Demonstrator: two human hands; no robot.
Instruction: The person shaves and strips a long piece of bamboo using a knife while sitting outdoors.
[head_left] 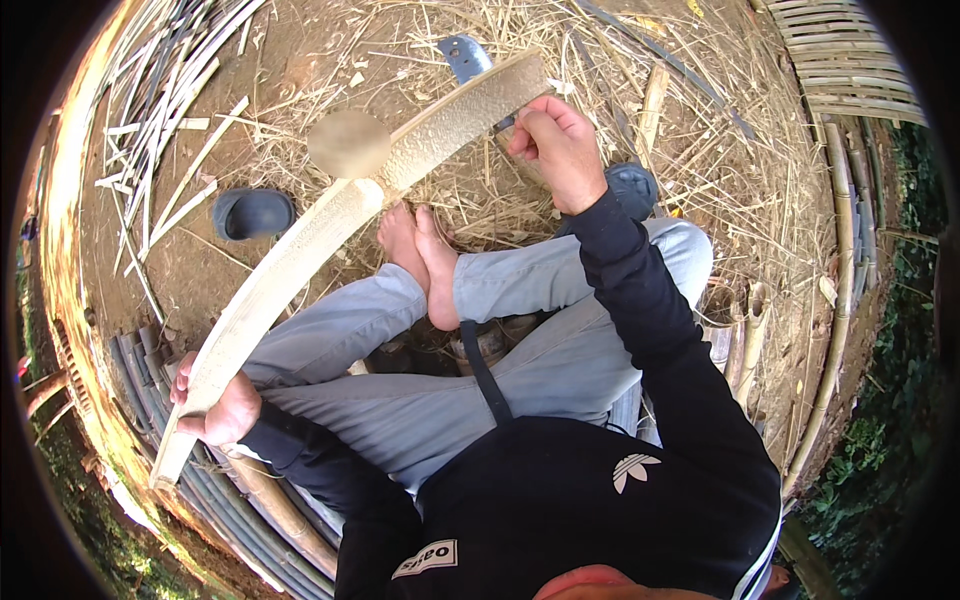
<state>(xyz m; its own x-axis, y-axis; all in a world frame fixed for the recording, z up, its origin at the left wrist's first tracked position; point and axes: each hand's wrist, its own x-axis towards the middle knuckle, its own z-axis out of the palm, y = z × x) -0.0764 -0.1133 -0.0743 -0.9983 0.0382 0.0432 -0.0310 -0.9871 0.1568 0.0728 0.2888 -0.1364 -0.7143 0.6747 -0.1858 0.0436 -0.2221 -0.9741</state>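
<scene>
A long split length of bamboo (290, 245), pale on its inner face, slants across my lap from lower left to upper right. My left hand (225, 408) is closed around it near its lower end. Close to its upper end, my right hand (562, 150) is closed on a knife. The wide metal blade (465, 57) shows beyond the bamboo's far edge, and a short dark part appears beside my fingers. The bamboo hides the middle of the knife, so I cannot tell whether the blade cuts into it.
Thin bamboo strips (165, 130) lie piled at the far left. Shavings (500, 200) litter the earth around my bare feet (425, 255). A dark shoe (253, 213) lies left, another (630, 188) by my right wrist. Bamboo poles (265, 505) run beside me; a slatted bamboo panel (850, 55) is far right.
</scene>
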